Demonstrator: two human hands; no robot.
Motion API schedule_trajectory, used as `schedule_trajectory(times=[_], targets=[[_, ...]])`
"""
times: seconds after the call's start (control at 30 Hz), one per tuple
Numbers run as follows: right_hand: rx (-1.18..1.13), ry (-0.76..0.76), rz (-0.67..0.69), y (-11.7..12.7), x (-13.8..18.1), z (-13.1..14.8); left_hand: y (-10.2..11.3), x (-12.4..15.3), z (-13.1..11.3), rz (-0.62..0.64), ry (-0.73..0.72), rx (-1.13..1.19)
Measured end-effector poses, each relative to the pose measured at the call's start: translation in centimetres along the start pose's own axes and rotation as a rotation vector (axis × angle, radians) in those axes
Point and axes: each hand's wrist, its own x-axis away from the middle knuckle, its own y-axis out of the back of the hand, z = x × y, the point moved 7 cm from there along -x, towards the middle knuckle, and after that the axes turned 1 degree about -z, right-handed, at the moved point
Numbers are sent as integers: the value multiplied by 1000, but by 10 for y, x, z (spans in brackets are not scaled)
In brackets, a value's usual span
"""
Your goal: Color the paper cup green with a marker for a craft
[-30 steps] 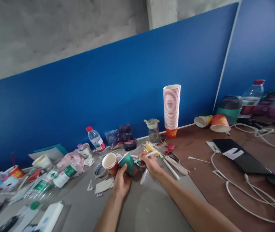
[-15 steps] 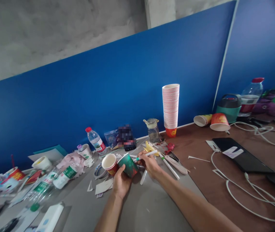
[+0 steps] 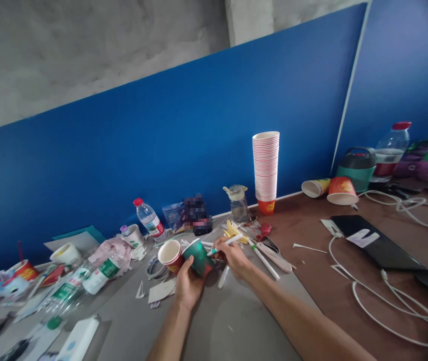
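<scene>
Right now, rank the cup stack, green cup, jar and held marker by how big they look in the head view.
1. Cup stack
2. Green cup and jar: too alike to rank
3. Held marker

Two bare forearms in over the table, aimed toward its far edge. Left forearm steep, leaning slightly right as it reaches in; wrist roughly straight. Left hand closed in a grip, thumb raised along the front, other fingers mostly hidden. Right forearm longer in view, slanting leftward toward the far edge. Right hand in a writing-style pinch, knuckles up, a little nearer the far edge. Hands near each other, fingertips facing inward.
</scene>
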Motion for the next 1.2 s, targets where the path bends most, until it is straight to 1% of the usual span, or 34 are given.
schedule_trajectory(times=[0.1, 0.23, 0.37, 0.5, 0.53, 0.63, 0.67, 0.8, 0.93, 1.07, 1.2], targets=[[59, -9, 35, 0, 0, -1, 1, 0, 0, -32, -1, 5], [80, 21, 18, 2, 1, 2, 3, -2, -1, -44, -17, 13], [173, 39, 83, -4, 3, 6, 2, -2, 0, -49, -4, 21], [143, 59, -10, 1, 4, 10, 0, 0, -1, -65, -30, 17], [140, 64, -12, 1, 4, 11, -1, 0, -1, -66, -31, 11], [176, 75, 60, -5, 6, 12, -5, 1, 1, -27, -27, 6], [183, 79, 65, -6, 6, 13, -5, 1, 1, -20, -28, 6], [163, 110, 3, -3, 8, 16, -3, -1, 1, -36, -44, -4], [236, 108, 79, -9, 9, 15, -2, -4, 4, -9, -27, -16], [203, 103, 19, -3, 6, 13, 1, -6, 4, -21, -51, -15], [256, 130, 112, -9, 6, 11, -1, -7, 4, 15, -64, -31]])
